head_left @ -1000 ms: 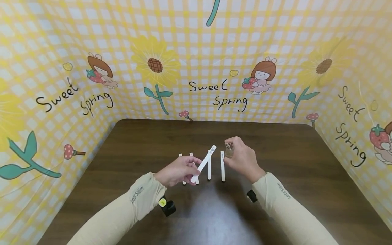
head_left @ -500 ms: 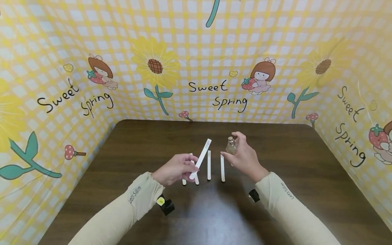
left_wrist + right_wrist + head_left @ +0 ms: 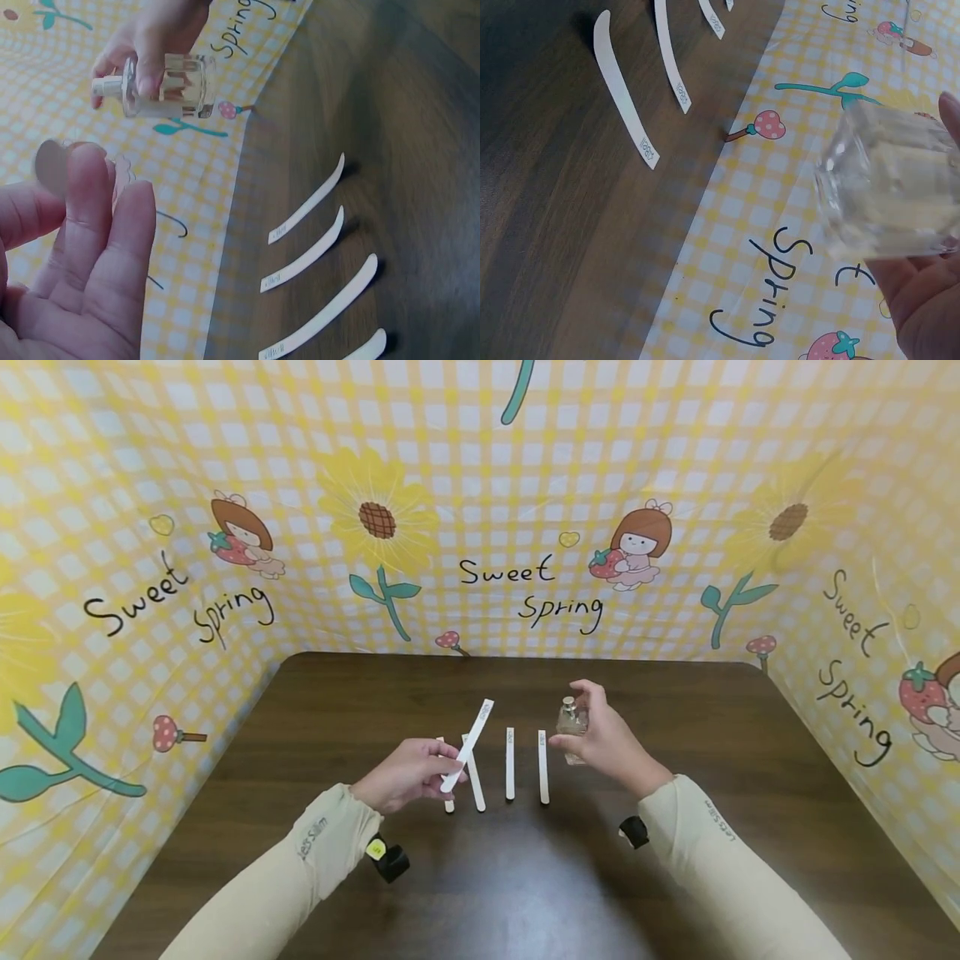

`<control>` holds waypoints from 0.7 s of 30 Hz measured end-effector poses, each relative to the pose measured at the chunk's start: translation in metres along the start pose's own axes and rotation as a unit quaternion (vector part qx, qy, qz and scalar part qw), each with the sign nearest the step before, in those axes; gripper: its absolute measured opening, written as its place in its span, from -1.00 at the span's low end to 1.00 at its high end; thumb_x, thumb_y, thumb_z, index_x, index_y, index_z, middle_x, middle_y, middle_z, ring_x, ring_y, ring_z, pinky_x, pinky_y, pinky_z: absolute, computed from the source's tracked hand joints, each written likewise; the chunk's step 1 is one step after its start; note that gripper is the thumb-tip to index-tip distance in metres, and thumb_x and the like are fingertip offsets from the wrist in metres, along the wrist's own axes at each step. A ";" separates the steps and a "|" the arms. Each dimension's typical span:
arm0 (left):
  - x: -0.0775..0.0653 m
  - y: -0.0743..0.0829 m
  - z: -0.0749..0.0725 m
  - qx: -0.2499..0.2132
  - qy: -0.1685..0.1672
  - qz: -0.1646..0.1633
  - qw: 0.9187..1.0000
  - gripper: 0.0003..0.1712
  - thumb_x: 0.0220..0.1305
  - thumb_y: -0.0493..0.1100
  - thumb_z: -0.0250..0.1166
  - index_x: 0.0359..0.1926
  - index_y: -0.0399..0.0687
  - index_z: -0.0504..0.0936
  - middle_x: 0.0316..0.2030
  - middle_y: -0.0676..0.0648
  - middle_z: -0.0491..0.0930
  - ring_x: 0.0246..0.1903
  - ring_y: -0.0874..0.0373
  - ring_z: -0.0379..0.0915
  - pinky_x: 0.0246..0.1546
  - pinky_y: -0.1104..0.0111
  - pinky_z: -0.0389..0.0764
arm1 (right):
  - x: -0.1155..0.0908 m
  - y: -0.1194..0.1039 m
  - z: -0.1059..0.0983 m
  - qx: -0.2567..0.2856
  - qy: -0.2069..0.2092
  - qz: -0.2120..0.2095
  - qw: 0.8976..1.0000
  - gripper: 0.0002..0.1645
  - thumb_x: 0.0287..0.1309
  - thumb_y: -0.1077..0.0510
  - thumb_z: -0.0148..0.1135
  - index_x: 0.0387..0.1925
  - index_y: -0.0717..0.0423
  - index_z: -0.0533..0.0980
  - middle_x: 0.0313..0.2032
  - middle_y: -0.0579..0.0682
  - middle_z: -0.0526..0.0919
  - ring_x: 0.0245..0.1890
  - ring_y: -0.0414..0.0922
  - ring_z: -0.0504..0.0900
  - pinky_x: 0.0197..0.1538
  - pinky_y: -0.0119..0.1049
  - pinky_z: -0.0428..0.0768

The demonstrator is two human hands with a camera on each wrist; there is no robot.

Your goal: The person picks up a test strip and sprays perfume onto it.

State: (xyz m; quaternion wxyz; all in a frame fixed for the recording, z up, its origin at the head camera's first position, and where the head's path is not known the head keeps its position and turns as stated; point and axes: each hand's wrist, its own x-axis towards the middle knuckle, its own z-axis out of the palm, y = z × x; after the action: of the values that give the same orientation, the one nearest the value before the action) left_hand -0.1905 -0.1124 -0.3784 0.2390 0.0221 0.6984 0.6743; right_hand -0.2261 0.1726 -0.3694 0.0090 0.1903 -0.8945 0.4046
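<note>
My left hand [image 3: 403,774] pinches a white perfume test strip [image 3: 480,720] near its lower rounded end, its printed end tilted up and to the right. In the left wrist view the strip's rounded end [image 3: 51,166] shows between thumb and fingers. My right hand [image 3: 613,739] grips a clear glass perfume bottle [image 3: 570,717] upright between thumb and fingers, sprayer on top and uncapped. Pale liquid shows inside the bottle [image 3: 900,184] in the right wrist view. Between the hands, several more test strips [image 3: 510,768] lie in a row on the table, the left ones partly behind the held strip.
The dark wooden table [image 3: 480,893] is bounded at the back and sides by a yellow checked cloth [image 3: 480,510] with flowers and lettering. A black wrist camera [image 3: 392,862] hangs under the left sleeve, another black camera [image 3: 634,832] by the right one.
My left hand has drawn leftward with the test strip. My right hand has shifted slightly right with the perfume bottle, and its index finger has come off the sprayer top. The lying strips stay put.
</note>
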 end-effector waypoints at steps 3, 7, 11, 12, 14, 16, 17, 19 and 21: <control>0.000 -0.002 -0.004 -0.004 0.001 0.006 1.000 -0.73 0.25 -0.38 0.15 -0.06 -0.49 0.45 -0.42 -0.10 0.63 -0.55 0.22 0.55 -0.38 0.35 0.64 | 0.001 0.001 -0.003 -0.019 0.009 -0.007 1.000 -0.12 -0.09 0.23 0.51 0.22 0.32 0.24 -0.05 0.25 0.50 -0.12 0.11 0.54 -0.11 -0.01 0.54; 0.002 -0.004 -0.006 -0.010 0.010 0.008 1.000 -0.62 0.26 -0.40 0.15 0.05 -0.59 0.40 -0.41 -0.11 0.63 -0.49 0.21 0.57 -0.34 0.35 0.65 | 0.000 0.004 -0.008 -0.068 0.019 -0.026 0.997 -0.27 -0.19 0.20 0.56 0.07 0.31 0.46 -0.18 0.14 0.57 -0.28 0.01 0.56 -0.20 -0.08 0.58; 0.004 -0.006 -0.012 -0.017 0.029 0.009 0.999 -0.62 0.30 -0.40 0.12 0.07 -0.61 0.37 -0.39 -0.12 0.64 -0.48 0.21 0.60 -0.29 0.31 0.67 | -0.001 0.010 -0.014 -0.101 0.026 -0.035 0.994 -0.25 -0.23 0.22 0.57 0.06 0.35 0.48 -0.18 0.17 0.56 -0.28 0.03 0.56 -0.18 -0.05 0.58; 0.004 -0.007 -0.014 -0.021 0.035 0.010 0.999 -0.64 0.31 -0.40 0.12 0.05 -0.60 0.37 -0.40 -0.11 0.64 -0.48 0.21 0.60 -0.29 0.31 0.67 | -0.001 0.012 -0.016 -0.106 0.026 -0.032 0.993 -0.25 -0.23 0.22 0.57 0.06 0.36 0.47 -0.18 0.18 0.56 -0.28 0.04 0.56 -0.18 -0.04 0.58; 0.005 -0.008 -0.018 -0.025 0.051 0.007 0.998 -0.69 0.33 -0.38 0.12 0.02 -0.57 0.40 -0.39 -0.11 0.65 -0.48 0.20 0.61 -0.30 0.32 0.67 | -0.002 0.016 -0.021 -0.113 0.028 -0.029 0.993 -0.27 -0.23 0.23 0.57 0.05 0.38 0.48 -0.18 0.19 0.56 -0.28 0.05 0.56 -0.18 -0.04 0.58; 0.005 -0.009 -0.023 -0.031 0.066 0.003 0.997 -0.72 0.34 -0.37 0.12 -0.02 -0.54 0.42 -0.40 -0.09 0.64 -0.47 0.20 0.60 -0.31 0.35 0.66 | -0.003 0.021 -0.027 -0.111 0.030 -0.019 0.993 -0.32 -0.21 0.23 0.56 0.01 0.37 0.50 -0.19 0.19 0.55 -0.28 0.04 0.56 -0.20 -0.04 0.58; 0.004 -0.009 -0.026 -0.033 0.074 0.000 0.997 -0.74 0.34 -0.36 0.13 -0.04 -0.51 0.43 -0.40 -0.09 0.65 -0.48 0.19 0.60 -0.32 0.36 0.66 | -0.004 0.024 -0.031 -0.109 0.031 -0.013 0.994 -0.34 -0.20 0.22 0.56 0.00 0.36 0.51 -0.20 0.18 0.55 -0.28 0.05 0.56 -0.20 -0.04 0.59; 0.003 -0.009 -0.032 -0.039 0.089 -0.003 0.995 -0.74 0.34 -0.34 0.14 -0.04 -0.49 0.44 -0.40 -0.08 0.65 -0.50 0.20 0.59 -0.33 0.37 0.66 | -0.005 0.028 -0.038 -0.103 0.035 -0.003 0.994 -0.36 -0.18 0.21 0.55 -0.01 0.35 0.51 -0.19 0.19 0.54 -0.26 0.07 0.56 -0.19 -0.01 0.58; 0.001 -0.010 -0.040 -0.055 0.099 -0.002 0.994 -0.74 0.35 -0.34 0.12 -0.03 -0.48 0.42 -0.41 -0.07 0.65 -0.53 0.21 0.58 -0.33 0.37 0.66 | -0.008 0.032 -0.046 -0.101 0.040 0.004 0.994 -0.37 -0.17 0.21 0.54 -0.01 0.35 0.50 -0.18 0.21 0.53 -0.24 0.09 0.56 -0.18 0.01 0.58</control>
State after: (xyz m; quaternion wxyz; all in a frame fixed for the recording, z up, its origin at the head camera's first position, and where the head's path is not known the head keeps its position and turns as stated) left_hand -0.2030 -0.1501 -0.3892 0.1709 -0.0593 0.6806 0.7100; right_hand -0.2364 0.2277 -0.3628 0.0626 0.1688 -0.9304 0.3192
